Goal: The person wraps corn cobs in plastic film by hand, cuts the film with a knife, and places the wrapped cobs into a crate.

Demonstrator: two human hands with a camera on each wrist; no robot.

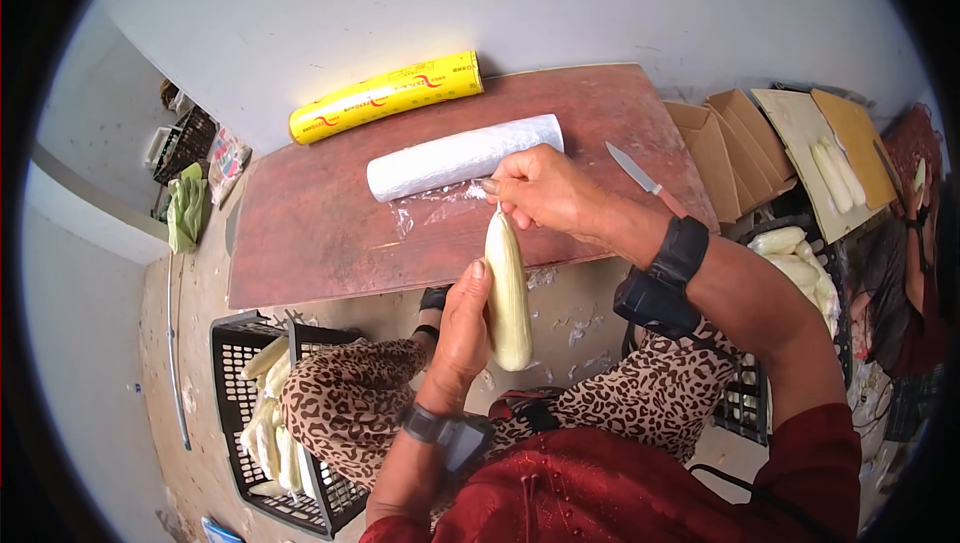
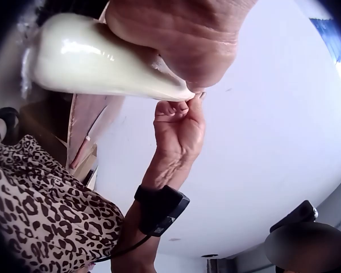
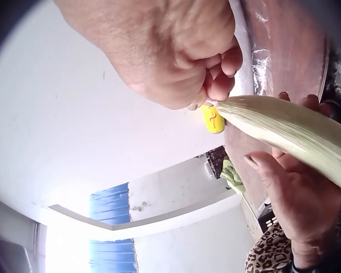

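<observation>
A pale green ear of corn (image 1: pixel 510 293), still in its husk and shiny with clear film, is held upright over the lap, just off the table's front edge. My left hand (image 1: pixel 462 328) holds it from the side, thumb along the husk and fingers behind it. Fingertips of my right hand (image 1: pixel 545 188) pinch the thin twisted film end (image 3: pixel 212 103) at the corn's narrow top. Ruffled film (image 2: pixel 26 62) sticks out at the thick end in the left wrist view. Behind the right hand lies a large roll of cling film (image 1: pixel 450 160), its loose edge on the table.
The reddish table (image 1: pixel 300 233) also bears a yellow printed roll (image 1: pixel 390 96) and a knife (image 1: pixel 635 170) with a pinkish handle. Crates of corn, one a black crate (image 1: pixel 232 383), stand at both sides. Cardboard boxes (image 1: pixel 735 148) and another person's arm (image 1: pixel 915 233) are at right.
</observation>
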